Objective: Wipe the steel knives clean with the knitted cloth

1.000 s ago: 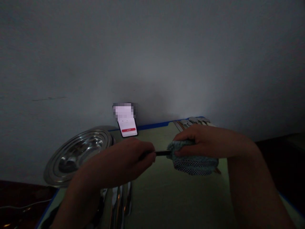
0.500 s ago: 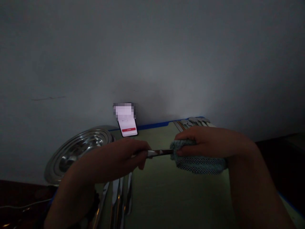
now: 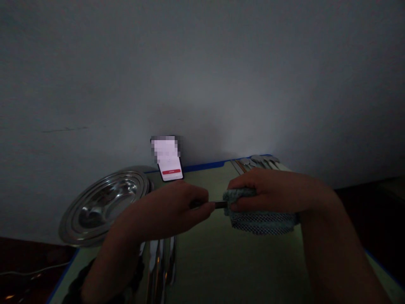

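My left hand (image 3: 186, 209) is closed on one end of a slim metal piece of cutlery (image 3: 220, 204); whether it is a knife, fork or spoon I cannot tell. Its other end disappears into a checked blue-green cloth (image 3: 261, 223). My right hand (image 3: 262, 190) grips that cloth around the cutlery, thumb in front and fingers behind. Below my left wrist, several table knives (image 3: 155, 270) lie side by side on the table. Beyond my right hand, a row of spoons and other cutlery (image 3: 256, 160) lies at the table's back edge, partly hidden.
Shiny metal dishes (image 3: 76, 213), stacked, stand at the left behind my left forearm. A lit phone (image 3: 172, 164) leans against the grey wall (image 3: 202, 76). The pale green table top (image 3: 215, 266) has blue edging. A white cable (image 3: 34, 271) runs at lower left.
My left hand has moved right along the cutlery, closer to the cloth, so less metal shows between my hands. My right hand and the cloth have shifted slightly left.
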Demonstrator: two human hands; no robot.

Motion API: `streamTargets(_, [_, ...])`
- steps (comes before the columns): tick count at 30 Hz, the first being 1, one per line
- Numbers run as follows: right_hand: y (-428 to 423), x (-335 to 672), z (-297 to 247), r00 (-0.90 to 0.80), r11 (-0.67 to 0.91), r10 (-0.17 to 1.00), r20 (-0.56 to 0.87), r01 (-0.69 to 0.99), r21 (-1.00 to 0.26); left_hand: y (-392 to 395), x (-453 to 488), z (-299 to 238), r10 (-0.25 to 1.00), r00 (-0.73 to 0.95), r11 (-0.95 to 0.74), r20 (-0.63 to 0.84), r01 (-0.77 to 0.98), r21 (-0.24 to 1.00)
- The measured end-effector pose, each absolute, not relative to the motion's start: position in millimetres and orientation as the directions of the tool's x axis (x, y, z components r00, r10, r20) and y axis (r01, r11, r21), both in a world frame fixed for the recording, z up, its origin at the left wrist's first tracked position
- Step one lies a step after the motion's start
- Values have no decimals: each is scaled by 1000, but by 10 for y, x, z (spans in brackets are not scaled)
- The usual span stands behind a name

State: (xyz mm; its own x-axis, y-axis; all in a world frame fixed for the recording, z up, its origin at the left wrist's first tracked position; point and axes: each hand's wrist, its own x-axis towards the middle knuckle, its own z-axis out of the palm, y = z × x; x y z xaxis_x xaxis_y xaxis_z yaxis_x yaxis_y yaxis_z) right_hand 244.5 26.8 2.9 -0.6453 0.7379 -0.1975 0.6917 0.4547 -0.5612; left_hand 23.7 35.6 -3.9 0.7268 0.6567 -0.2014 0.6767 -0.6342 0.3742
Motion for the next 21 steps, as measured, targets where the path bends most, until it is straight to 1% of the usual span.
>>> streamTargets(8, [297, 2377, -49, -650, 475, 735, -194, 698, -536, 383, 319, -45, 657, 731, -649, -185, 673, 355])
streamTargets(11, [307, 2438, -60, -630, 472, 752, -192, 719, -511, 443, 217, -39, 678, 702, -591, -216, 696, 407])
streamTargets(14, [311, 2555, -52, -609, 448, 770, -190, 728, -520, 525, 19, -29, 699, 680, -536, -223, 704, 466])
streamTargets(21, [309, 2674, -35, -581, 381, 785, -215, 727, -572, 624, -259, 9, 797, 592, -491, -115, 748, 446])
